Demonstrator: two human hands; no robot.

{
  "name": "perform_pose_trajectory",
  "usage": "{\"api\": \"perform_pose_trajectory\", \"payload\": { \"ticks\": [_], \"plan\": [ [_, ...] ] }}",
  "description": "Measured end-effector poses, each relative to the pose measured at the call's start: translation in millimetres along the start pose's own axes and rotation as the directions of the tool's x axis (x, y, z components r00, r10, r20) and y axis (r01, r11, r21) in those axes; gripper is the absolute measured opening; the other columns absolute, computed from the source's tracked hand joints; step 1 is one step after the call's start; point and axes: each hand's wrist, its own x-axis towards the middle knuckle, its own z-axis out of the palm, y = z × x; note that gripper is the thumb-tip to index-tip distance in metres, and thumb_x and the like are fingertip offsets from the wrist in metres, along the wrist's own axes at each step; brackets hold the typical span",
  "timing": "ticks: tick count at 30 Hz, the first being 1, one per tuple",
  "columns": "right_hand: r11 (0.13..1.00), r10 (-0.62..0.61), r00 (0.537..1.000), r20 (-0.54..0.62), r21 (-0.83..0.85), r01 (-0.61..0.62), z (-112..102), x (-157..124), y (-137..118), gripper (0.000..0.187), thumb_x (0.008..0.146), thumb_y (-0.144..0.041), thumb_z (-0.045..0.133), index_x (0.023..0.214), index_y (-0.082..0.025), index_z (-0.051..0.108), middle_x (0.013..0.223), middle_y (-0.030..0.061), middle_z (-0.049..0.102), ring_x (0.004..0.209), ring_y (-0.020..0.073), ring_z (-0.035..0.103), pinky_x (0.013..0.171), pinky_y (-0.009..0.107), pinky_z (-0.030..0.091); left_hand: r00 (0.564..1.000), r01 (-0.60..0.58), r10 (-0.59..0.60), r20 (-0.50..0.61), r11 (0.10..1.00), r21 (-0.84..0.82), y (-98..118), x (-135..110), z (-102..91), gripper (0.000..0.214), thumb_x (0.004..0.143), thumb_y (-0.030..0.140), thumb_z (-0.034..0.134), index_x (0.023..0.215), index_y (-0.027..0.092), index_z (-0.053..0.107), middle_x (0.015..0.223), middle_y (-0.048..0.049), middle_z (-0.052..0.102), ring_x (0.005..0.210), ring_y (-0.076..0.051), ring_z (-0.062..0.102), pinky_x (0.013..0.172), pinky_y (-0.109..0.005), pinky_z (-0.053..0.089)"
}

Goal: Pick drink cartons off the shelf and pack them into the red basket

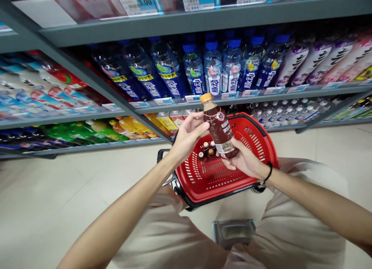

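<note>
A brown drink bottle (pixel 218 124) with an orange cap is held tilted above the red shopping basket (pixel 263 145). My right hand (pixel 242 158) is closed round its lower end, thumb across the front. Higher up, my left hand (pixel 192 131) grips the bottle's side near the shoulder, its thumb at the front and its other fingertips partly hidden behind. Inside the basket, several small dark bottles (pixel 210 152) with white and orange caps stand together toward the left. The bottle and my right hand hide part of the basket's inside.
Blue-capped drink bottles (pixel 213 67) fill the middle shelf, with purple and pink bottles (pixel 314 64) on the right. Clear bottles (pixel 285 110) and green bottles (pixel 75 131) sit on the bottom shelf. A small low stool (pixel 234 226) is between my legs on the tiled floor (pixel 72 191).
</note>
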Motion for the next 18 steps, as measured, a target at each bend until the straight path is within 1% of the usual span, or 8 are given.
{"api": "perform_pose_trajectory", "payload": {
  "ticks": [2,5,7,9,11,13,16,18],
  "plan": [
    [1.0,0.022,0.999,0.035,0.011,-0.022,-3.5,-0.6,-1.7,0.052,0.091,-0.066,0.069,0.106,-0.017,0.066,0.092,0.0073,0.072,0.056,0.0106,0.053,0.044,0.02,0.036,1.0,0.009,-0.008,0.017,0.999,-0.04,0.7,-0.9,1.2,0.036,0.079,0.037,0.09,0.107,0.026,0.07,0.114,-0.0023,0.076,0.104,-0.02,0.072,0.1,-0.042,0.057],
    [0.999,0.039,0.995,0.088,0.032,-0.042,-9.1,-0.5,-2.6,0.058,0.09,-0.071,0.066,0.106,-0.015,0.067,0.087,0.0085,0.074,0.053,0.0107,0.053,0.041,0.02,0.035,1.0,0.01,-0.01,0.005,1.0,-0.01,-0.9,-1.8,2.2,0.042,0.077,0.037,0.092,0.112,0.024,0.072,0.12,-0.0048,0.076,0.11,-0.021,0.071,0.1,-0.038,0.058],
    [0.997,0.053,0.99,0.127,0.044,-0.059,-11.4,-0.2,-2.5,0.062,0.089,-0.073,0.065,0.106,-0.014,0.067,0.082,0.0085,0.074,0.05,0.0115,0.054,0.04,0.02,0.036,1.0,0.012,-0.012,-0.001,1.0,0.025,-2.7,-2.5,2.6,0.047,0.076,0.039,0.092,0.116,0.023,0.074,0.128,-0.0074,0.075,0.118,-0.023,0.069,0.104,-0.036,0.055],
    [0.997,0.057,0.988,0.142,0.049,-0.065,-11.3,0.0,-2.3,0.062,0.09,-0.074,0.064,0.105,-0.014,0.066,0.082,0.0091,0.074,0.05,0.0126,0.056,0.04,0.021,0.04,1.0,0.015,-0.014,-0.007,0.999,0.039,-4.4,-2.8,2.8,0.048,0.075,0.042,0.092,0.117,0.022,0.076,0.132,-0.0081,0.074,0.122,-0.023,0.068,0.108,-0.035,0.053],
    [0.998,0.047,0.991,0.122,0.034,-0.051,-8.5,-0.1,-2.2,0.059,0.09,-0.072,0.066,0.103,-0.015,0.064,0.086,0.0097,0.074,0.056,0.0143,0.06,0.043,0.023,0.046,1.0,0.01,-0.009,-0.024,0.999,0.045,-5.8,-2.3,2.7,0.047,0.075,0.043,0.092,0.115,0.023,0.078,0.131,-0.0073,0.075,0.122,-0.023,0.068,0.108,-0.035,0.052],
    [1.0,-0.003,0.997,0.073,0.001,0.003,-4.2,-0.4,-1.7,0.052,0.088,-0.066,0.072,0.101,-0.017,0.061,0.09,0.0084,0.074,0.062,0.0157,0.064,0.046,0.023,0.049,0.999,-0.006,0.009,-0.047,0.998,0.057,-7.0,-0.8,2.1,0.047,0.074,0.043,0.093,0.113,0.024,0.078,0.129,-0.0063,0.076,0.121,-0.022,0.068,0.108,-0.035,0.052],
    [0.995,-0.087,0.996,0.009,-0.039,0.087,0.7,-1.2,-0.1,0.043,0.088,-0.055,0.079,0.101,-0.021,0.056,0.092,0.0042,0.072,0.064,0.0163,0.066,0.046,0.023,0.049,0.997,-0.037,0.042,-0.062,0.996,0.08,-7.7,2.0,0.8,0.049,0.07,0.041,0.096,0.112,0.023,0.077,0.126,-0.0057,0.077,0.12,-0.022,0.069,0.108,-0.034,0.052],
    [0.996,-0.085,0.996,0.011,-0.037,0.085,0.9,-2.0,1.1,0.041,0.09,-0.053,0.078,0.101,-0.022,0.054,0.092,0.0032,0.072,0.064,0.0164,0.067,0.045,0.022,0.047,0.998,-0.036,0.04,-0.045,0.996,0.082,-6.5,2.9,0.5,0.048,0.071,0.042,0.095,0.11,0.024,0.076,0.124,-0.0044,0.077,0.115,-0.02,0.07,0.101,-0.031,0.055]
  ]
}}
